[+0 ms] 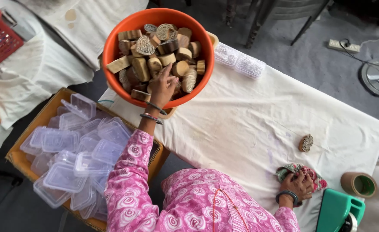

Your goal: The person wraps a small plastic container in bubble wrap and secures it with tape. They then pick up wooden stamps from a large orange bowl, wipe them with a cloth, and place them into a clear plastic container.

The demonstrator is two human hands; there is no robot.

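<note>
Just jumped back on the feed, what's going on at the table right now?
A person in a pink patterned top leans over a white-covered table. The left hand reaches into an orange tub piled with carved wooden blocks, fingers on the pile. The right hand presses a patterned cloth on the table. One carved block lies alone nearby, and a box of clear plastic containers sits beside the table.
</note>
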